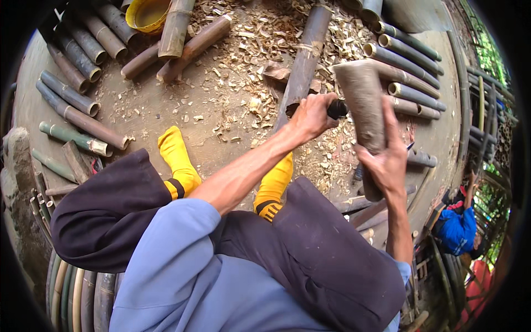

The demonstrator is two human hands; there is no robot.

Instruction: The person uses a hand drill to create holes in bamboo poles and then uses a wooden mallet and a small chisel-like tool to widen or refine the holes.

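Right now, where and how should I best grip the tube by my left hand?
Probably mid-length, from above: the tube is round, lies pointing away from you, its top is uncovered there, and your left hand is by its near end.

I am recording motion blur on the wooden block (362, 110) in the right hand (387, 166). The left hand (313, 117) is hiding most of the black handle (337, 109) it is gripping. The top edge is cutting off the yellow basket (152, 29); the lower edge, the blue shirt (221, 293). One distant person (456, 228) is appearing too small to read.
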